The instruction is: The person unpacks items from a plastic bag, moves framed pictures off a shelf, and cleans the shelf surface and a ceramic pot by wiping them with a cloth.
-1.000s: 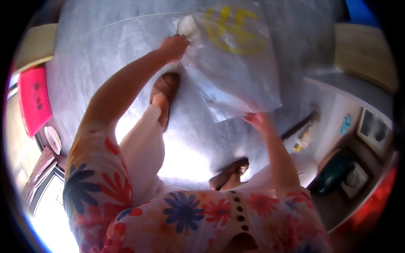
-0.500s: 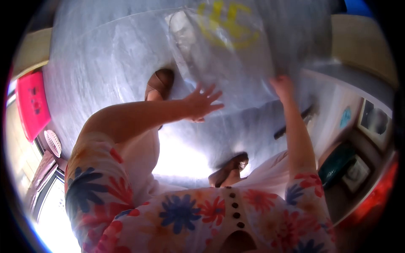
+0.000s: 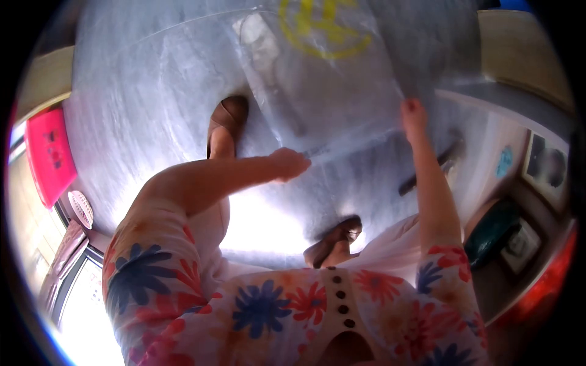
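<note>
A large clear plastic bag [image 3: 332, 97] with a yellow printed emblem hangs or lies spread in front of me, over the grey floor. My left hand [image 3: 290, 165] is closed on its near left edge, fingers curled. At the near right corner, my right hand [image 3: 414, 116] pinches the plastic. The bag's near edge runs between the two hands. A whitish, crumpled patch [image 3: 261, 43] shows along its left side; I cannot tell whether it lies inside the bag.
My brown shoes [image 3: 228, 116] stand apart on the grey floor [image 3: 140, 116]. Beyond the right arm lies a dark elongated object [image 3: 427, 174]. Framed pictures [image 3: 543, 161] and a dark green object [image 3: 497, 235] are at right. A pink-red box [image 3: 50, 157] and a woven basket [image 3: 80, 209] are at left.
My left hand, spread open before, has closed on the bag's near edge. The right hand has shifted slightly right, still gripping, and the plastic between them looks straighter.
</note>
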